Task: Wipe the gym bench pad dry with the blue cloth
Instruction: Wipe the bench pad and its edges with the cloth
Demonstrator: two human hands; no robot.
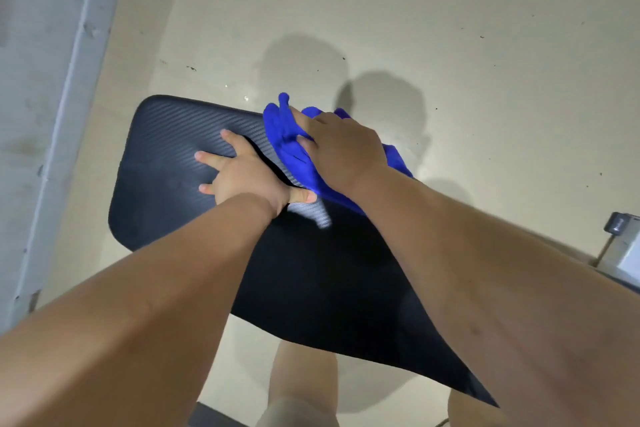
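The black, ribbed gym bench pad (pixel 162 163) stretches from the upper left toward the lower right under both arms. My left hand (pixel 242 173) lies flat on it with fingers spread, holding nothing. To its right, my right hand (pixel 341 146) presses the bunched blue cloth (pixel 287 139) onto the pad near its far edge. Part of the cloth spills out behind the hand, over the pad's right side.
A beige floor (pixel 415 28) with small dark specks surrounds the pad. A pale wall or post (pixel 45 97) runs down the left side. A grey metal fitting (pixel 620 225) sits at the right edge. My bare legs (pixel 301 388) show below the pad.
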